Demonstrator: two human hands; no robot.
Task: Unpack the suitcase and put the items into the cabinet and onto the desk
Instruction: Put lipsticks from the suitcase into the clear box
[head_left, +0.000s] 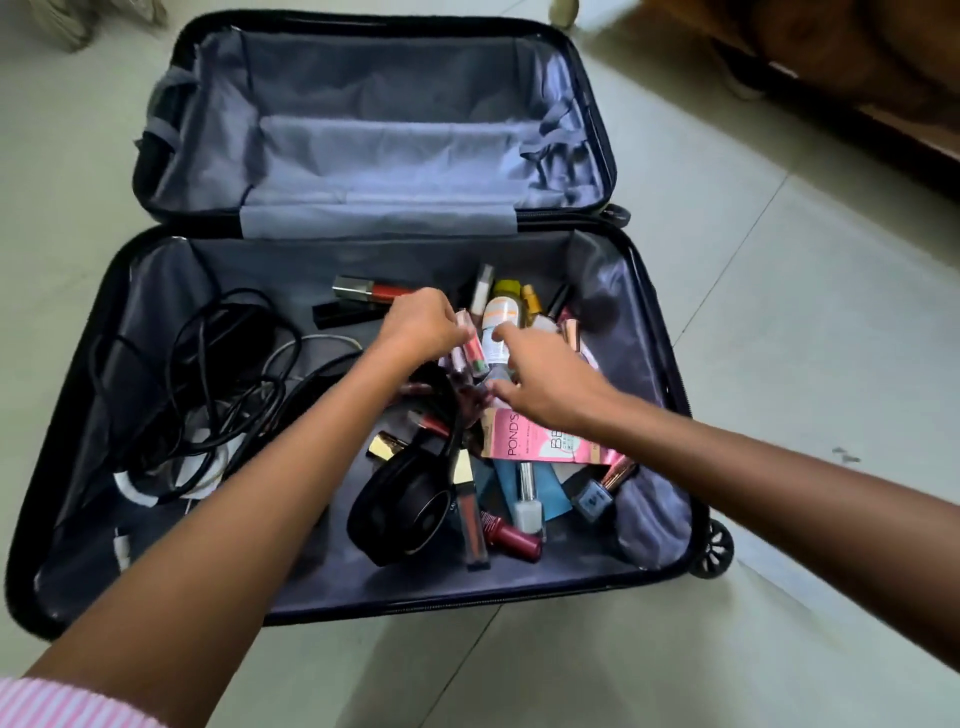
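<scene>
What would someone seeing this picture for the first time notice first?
An open suitcase lies flat on the tiled floor, its far half showing only grey lining. On the near half's right side a heap of cosmetics draws the eye, where the left hand grips small tubes and the right hand reaches in beside it. A tangle of black cables fills the left side.

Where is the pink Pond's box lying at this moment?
In the head view, the Pond's box lies right of centre in the near half of the suitcase, beside the right hand and beyond the blue nail polish bottle.
</scene>
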